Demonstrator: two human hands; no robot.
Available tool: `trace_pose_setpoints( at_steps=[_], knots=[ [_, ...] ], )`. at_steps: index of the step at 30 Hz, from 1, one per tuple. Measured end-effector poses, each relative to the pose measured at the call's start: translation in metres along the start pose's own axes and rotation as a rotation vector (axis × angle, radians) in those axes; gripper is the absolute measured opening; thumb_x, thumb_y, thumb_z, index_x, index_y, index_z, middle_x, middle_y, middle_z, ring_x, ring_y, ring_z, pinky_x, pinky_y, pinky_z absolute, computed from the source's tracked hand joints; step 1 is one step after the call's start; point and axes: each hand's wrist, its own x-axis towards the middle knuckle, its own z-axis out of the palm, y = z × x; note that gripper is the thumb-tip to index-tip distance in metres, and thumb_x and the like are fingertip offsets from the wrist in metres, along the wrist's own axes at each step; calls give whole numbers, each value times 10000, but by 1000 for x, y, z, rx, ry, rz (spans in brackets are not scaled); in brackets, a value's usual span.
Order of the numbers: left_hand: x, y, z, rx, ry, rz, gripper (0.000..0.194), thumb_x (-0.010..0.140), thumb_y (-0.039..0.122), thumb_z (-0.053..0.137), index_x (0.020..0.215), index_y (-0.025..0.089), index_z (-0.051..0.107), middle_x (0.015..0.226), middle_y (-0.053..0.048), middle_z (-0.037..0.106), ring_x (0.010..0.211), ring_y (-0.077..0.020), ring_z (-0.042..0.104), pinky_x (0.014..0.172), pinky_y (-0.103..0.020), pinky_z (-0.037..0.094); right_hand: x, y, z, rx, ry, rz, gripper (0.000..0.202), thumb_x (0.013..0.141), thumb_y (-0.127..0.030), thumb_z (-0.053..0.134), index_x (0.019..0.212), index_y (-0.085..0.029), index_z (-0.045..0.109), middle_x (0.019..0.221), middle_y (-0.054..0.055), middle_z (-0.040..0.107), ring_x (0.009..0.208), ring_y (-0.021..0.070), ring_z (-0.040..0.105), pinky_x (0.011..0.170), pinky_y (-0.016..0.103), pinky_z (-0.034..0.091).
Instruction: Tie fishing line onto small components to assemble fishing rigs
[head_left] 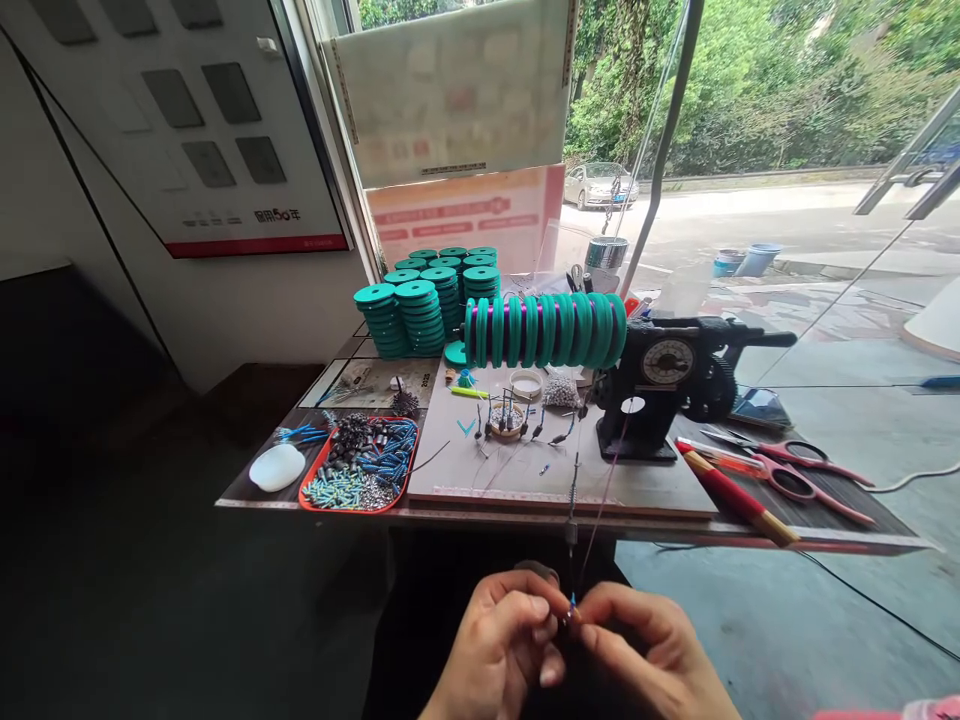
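Below the table's front edge, my left hand (504,640) and my right hand (646,640) meet fingertip to fingertip. Both are closed in a pinch around a thin fishing line with a tiny blue piece (573,602) on it; its exact shape is too small to make out. A purple line (609,480) runs from the black winding machine (667,365) down to my fingers. Just above them hangs a coil spring (574,490) with a small grey cylinder (571,533) beneath it. The machine's shaft carries a row of green foam spools (546,332).
Stacks of green spools (416,315) stand at the back left. A red tray (303,497) holds small blue, black and green parts, beside a white lid (276,467). Several scissors (810,487) and a red-and-gold tube (739,495) lie at right. A small round dish (507,434) sits on the board (450,478).
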Motion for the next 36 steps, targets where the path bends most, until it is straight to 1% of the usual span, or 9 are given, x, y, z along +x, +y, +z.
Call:
trace_pose_setpoints(
  at_steps=[4, 9, 16, 21, 24, 30, 32, 34, 36],
  knots=[
    [1, 1, 3, 76, 60, 10, 43, 551, 170, 680, 559, 134, 701, 600, -10, 551, 482, -61, 377, 401, -173, 288, 12, -20, -20, -417, 152, -303, 194, 780, -258, 517, 614, -199, 600, 522, -25, 583, 472, 112, 535, 493, 207, 402],
    [4, 2, 3, 193, 60, 11, 77, 536, 211, 696, 543, 135, 681, 618, -12, 576, 442, -56, 402, 378, -178, 262, 30, -35, -29, -838, 204, -702, 214, 810, -172, 453, 633, -191, 571, 475, -27, 549, 411, 94, 514, 444, 196, 398],
    [6, 3, 3, 238, 63, -15, 96, 564, 224, 685, 559, 135, 648, 567, 19, 523, 440, -52, 351, 390, -184, 227, 32, -32, -27, -1000, 282, -851, 243, 792, -137, 457, 598, -206, 585, 441, -23, 546, 379, 98, 499, 481, 221, 410],
    [11, 2, 4, 362, 5, -57, 229, 602, 351, 723, 599, 136, 646, 461, 77, 371, 390, -37, 246, 399, -201, 154, 33, -34, -27, -1029, 306, -884, 254, 783, -135, 471, 569, -211, 582, 418, -25, 526, 366, 106, 487, 508, 239, 433],
    [11, 2, 5, 399, -7, -55, 285, 604, 391, 754, 598, 131, 637, 502, 64, 400, 421, -45, 291, 430, -204, 176, 33, -35, -29, -1001, 295, -866, 231, 787, -141, 467, 600, -206, 585, 441, -20, 551, 373, 107, 502, 499, 237, 441],
    [11, -2, 4, 259, -46, 44, 320, 585, 401, 802, 555, 132, 633, 631, 13, 478, 643, -115, 404, 642, -221, 318, 18, -19, -23, -513, 36, -427, 108, 810, -270, 533, 777, -213, 620, 612, -21, 652, 512, 118, 589, 479, 188, 439],
    [11, -4, 2, 265, -23, 65, 319, 591, 413, 800, 566, 140, 637, 648, 8, 487, 681, -131, 413, 676, -231, 325, 11, -9, -15, -447, -87, -386, 163, 800, -350, 564, 813, -202, 633, 630, -11, 663, 510, 126, 583, 462, 195, 423],
    [10, -5, 0, 292, -11, 85, 327, 598, 427, 793, 571, 143, 633, 656, 6, 496, 694, -138, 416, 685, -235, 328, 8, 0, -9, -461, -162, -380, 223, 845, -360, 515, 747, -189, 621, 580, -9, 638, 470, 112, 554, 428, 193, 391],
    [9, -3, -1, 333, 19, 101, 324, 602, 430, 790, 598, 146, 634, 681, 4, 515, 712, -143, 427, 703, -239, 333, 9, 6, -8, -566, -107, -439, 270, 902, -285, 435, 711, -191, 601, 573, -6, 630, 478, 103, 561, 451, 190, 395]
  ],
)
